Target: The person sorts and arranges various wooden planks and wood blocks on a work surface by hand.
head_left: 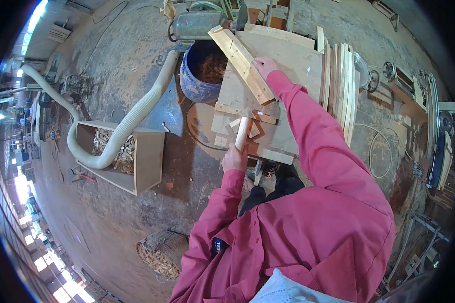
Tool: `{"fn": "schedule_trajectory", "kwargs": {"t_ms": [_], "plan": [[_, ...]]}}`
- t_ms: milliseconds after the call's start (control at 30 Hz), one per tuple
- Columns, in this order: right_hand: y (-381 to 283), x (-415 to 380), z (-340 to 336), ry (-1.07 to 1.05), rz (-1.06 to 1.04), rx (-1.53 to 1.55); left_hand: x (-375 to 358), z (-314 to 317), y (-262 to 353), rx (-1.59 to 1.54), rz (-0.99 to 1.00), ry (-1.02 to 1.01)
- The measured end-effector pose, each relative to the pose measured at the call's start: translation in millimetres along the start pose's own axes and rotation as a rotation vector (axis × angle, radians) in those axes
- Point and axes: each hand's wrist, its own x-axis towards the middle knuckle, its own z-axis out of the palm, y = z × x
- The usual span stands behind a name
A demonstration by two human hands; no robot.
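My left hand [234, 158] is closed around a pale, rounded wooden handle [244, 131]. At its far end is a small, flat piece that I cannot make out clearly. My right hand [267, 67] grips the right edge of a long, light wooden board [242, 66] with small holes or nail marks. This board lies at a slant across the worktable [296, 76], its upper end jutting past the table's left side. Short wood offcuts [254, 130] lie around the handle's far end.
Long wooden strips [342, 76] are stacked along the table's right side. A blue drum [197, 92] with shavings stands left, below a green machine [194, 25]. A ribbed hose [147, 108] runs into a box of scraps [149, 164]. A wire basket [162, 252] of wood pieces stands on the floor.
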Motion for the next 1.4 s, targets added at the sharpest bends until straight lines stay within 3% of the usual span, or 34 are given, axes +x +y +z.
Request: {"fn": "schedule_trajectory", "kwargs": {"t_ms": [400, 567, 633, 667, 833, 1033, 1400], "plan": [[36.8, 73.2, -21.9, 0.036, 0.098, -0.093, 45.3, 0.3, 44.4, 0.012, 0.007, 0.044], [19.5, -4.3, -49.7, 0.158, 0.096, 0.024, 35.6, -3.0, 42.0, -0.001, -0.017, 0.027], [30.2, -36.3, -42.8, 0.248, -0.158, -0.064, 25.4, -5.3, 34.1, 0.009, -0.007, 0.018], [32.5, -48.0, -40.2, 0.249, -0.162, -0.066, 21.2, -6.7, 30.5, 0.006, -0.006, 0.020], [4.7, -81.2, -36.6, 0.043, -0.052, -0.109, -3.1, -10.8, 11.3, 0.012, -0.030, -0.031], [-16.0, -44.0, -16.2, -0.085, 0.091, 0.085, -14.1, -6.0, -3.5, 0.049, -0.030, -0.017], [7.4, 6.7, 0.3, 0.015, 0.008, 0.048, 12.3, 1.7, 6.5, -0.011, -0.021, -0.044]]}}
